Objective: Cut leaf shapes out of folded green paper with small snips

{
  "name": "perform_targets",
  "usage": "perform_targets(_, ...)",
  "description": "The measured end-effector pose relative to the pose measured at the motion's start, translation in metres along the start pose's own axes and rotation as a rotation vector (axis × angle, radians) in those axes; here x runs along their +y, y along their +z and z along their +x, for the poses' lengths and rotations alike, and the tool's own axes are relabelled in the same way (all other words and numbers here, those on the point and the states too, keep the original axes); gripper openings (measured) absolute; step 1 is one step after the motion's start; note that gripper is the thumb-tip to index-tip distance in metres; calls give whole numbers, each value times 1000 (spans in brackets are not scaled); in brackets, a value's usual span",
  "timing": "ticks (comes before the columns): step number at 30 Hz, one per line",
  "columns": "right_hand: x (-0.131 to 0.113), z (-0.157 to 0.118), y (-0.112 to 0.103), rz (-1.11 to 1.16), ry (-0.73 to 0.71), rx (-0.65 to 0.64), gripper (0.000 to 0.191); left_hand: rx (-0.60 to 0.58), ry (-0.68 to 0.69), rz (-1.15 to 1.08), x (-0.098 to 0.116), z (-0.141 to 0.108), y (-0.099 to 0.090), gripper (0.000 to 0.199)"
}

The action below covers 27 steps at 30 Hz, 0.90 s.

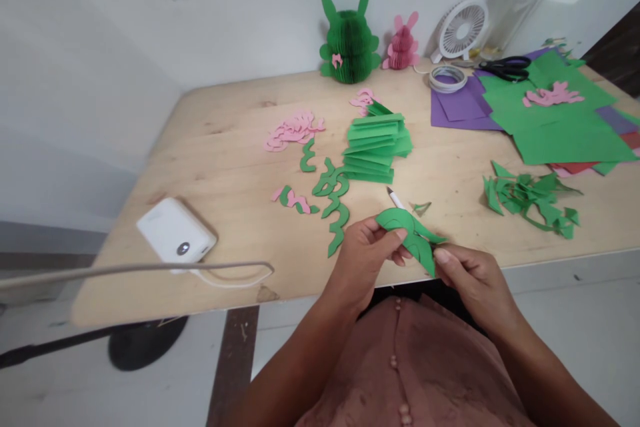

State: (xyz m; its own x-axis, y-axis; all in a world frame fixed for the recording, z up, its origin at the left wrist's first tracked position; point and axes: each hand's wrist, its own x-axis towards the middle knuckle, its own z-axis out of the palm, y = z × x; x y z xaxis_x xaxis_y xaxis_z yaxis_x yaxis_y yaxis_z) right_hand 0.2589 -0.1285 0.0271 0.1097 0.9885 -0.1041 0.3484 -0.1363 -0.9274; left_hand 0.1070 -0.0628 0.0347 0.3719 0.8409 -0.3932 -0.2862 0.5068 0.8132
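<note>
Left hand (pixel 367 247): closed in a pinch on the green paper piece (pixel 413 240), thumb on top, apparently to steady it with its drawn curves facing up.
Right hand (pixel 473 273): narrow, thumb and fingertips closed at the right end of that same piece, perhaps to brace it from the other side; whether they pinched anything besides paper was hidden.
Green paper piece: between both hands, over the front edge of the desk (pixel 235 180), likely to keep the fine lines near the eyes.
Pen (pixel 397 199): on the desk just beyond the paper, its dark tip pointing away, seemingly within easy reach.
Wavy green cut-outs (pixel 339 213): left of the pen, loosely overlapping, as if set down one by one.
Pink cut-outs (pixel 295 130): heaped beyond the green ones, mostly apart from them, which suggested sorting by colour.
Folded green paper (pixel 373 147): in a fanned pile beyond the pen, its folds probably too springy to lie flat.
Green offcuts (pixel 533 200): bunched to the right, presumably pushed aside as waste.
Scissors (pixel 505 69): black-handled, at the back right by the large green sheet (pixel 565 127), well apart from both hands.
Paper rabbits (pixel 351 47): one green, one pink, upright near the wall, perhaps clear of the working area.
</note>
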Motion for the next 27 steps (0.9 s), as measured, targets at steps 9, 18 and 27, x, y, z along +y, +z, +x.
perform_targets(9,3,-1,0,16,8,-22,48,-16,5,36,2,0,-2,13)
perform_targets(18,5,0,0,11,13,-16,48,-18,-10,-4,-1,-1,-2,14)
perform_targets(27,7,-2,0,29,37,-1,49,-53,-34,-28,-1,-1,-4,15)
